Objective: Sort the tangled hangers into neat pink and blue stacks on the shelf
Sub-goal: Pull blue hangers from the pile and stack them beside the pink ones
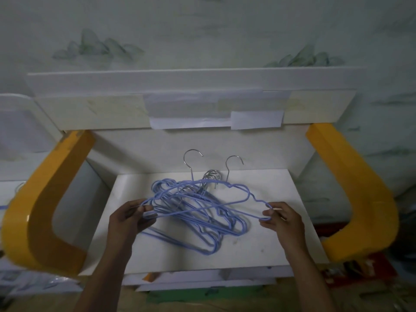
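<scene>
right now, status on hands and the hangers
Left hand and right hand each pinch one end of the top blue hanger. Blue pile beneath on shelf. No pink in view.

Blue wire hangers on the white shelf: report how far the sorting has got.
Done: little that shows; no pink hangers or pink stack are in view. In hand: the left hand and right hand each pinch an end of one blue wire hanger above the pile of blue wire hangers. Left: that pile lies crisscrossed on the white shelf, metal hooks pointing different ways, so it needs squaring up.
</scene>
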